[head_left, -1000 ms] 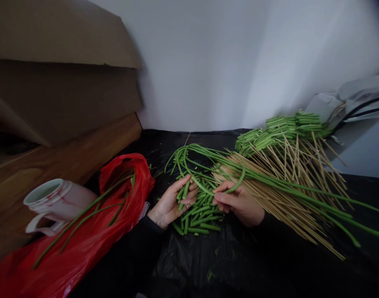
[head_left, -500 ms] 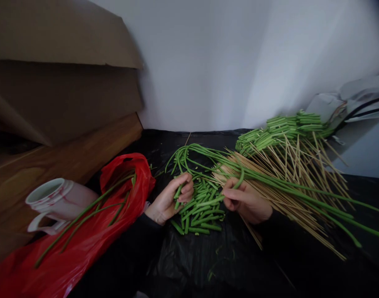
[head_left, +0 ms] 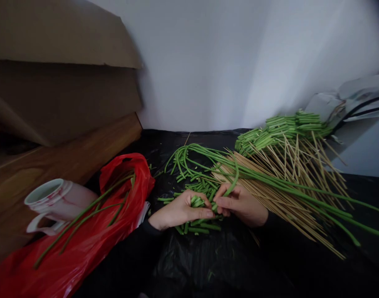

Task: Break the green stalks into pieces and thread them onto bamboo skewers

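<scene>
My left hand [head_left: 181, 209] is curled around several short pieces of green long bean [head_left: 196, 201]. Its thumb and fingertips meet the near end of a long bean. My right hand [head_left: 241, 205] pinches that long bean [head_left: 235, 178], whose free part curves up over the fingers. Both hands nearly touch above a pile of cut bean pieces [head_left: 205, 227], partly covering it. Behind them, whole long beans [head_left: 257, 171] lie bent in a loop and stretch off to the right, across a bundle of thin wooden skewers [head_left: 291, 217].
Threaded rows of bean pieces [head_left: 282, 128] are stacked at the wall, their skewers fanning forward. On the left are a red plastic bag [head_left: 111, 223] with bean lengths, a tilted white mug [head_left: 65, 200] and a cardboard box [head_left: 68, 95]. Black plastic sheeting [head_left: 189, 265] covers the work surface.
My left hand has moved right and turned, bringing its bean pieces up to my right hand. Some loose pieces now lie left of it. My right hand has shifted slightly left with the long bean.
</scene>
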Motion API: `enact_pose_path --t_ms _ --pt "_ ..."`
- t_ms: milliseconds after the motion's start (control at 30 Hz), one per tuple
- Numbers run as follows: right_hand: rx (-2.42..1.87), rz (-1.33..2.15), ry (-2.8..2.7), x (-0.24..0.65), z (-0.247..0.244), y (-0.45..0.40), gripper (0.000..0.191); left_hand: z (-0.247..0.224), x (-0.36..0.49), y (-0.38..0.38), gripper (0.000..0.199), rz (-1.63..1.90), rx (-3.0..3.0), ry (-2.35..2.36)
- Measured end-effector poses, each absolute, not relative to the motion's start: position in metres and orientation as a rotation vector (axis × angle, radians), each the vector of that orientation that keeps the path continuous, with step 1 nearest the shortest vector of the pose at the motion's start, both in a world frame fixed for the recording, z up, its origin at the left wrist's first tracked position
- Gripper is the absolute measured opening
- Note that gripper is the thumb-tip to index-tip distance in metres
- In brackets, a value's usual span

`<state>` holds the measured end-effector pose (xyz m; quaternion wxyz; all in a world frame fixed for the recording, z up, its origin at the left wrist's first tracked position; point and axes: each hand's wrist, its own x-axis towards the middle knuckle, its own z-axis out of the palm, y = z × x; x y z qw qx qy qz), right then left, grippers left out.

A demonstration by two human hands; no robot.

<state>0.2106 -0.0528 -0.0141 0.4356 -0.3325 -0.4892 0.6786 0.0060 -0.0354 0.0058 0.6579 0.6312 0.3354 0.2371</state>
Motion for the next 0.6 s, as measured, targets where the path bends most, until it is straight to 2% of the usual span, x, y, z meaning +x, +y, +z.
enact_pose_path --t_ms 100,267,600 --pt "-0.839 1.655 -1.041 0.214 -0.011 -0.050 0.032 0.004 0.005 -0.033 0.026 0.524 1.493 0.774" --pt "-0.889 1.581 -0.879 0.219 -0.009 -0.045 0.030 -0.001 0.005 -0.029 0.031 0.695 1.363 0.879" --pt "-0.909 1.520 -1.266 0.207 -0.021 -0.053 0.023 -0.006 0.003 -0.017 0.035 1.036 0.910 0.810"
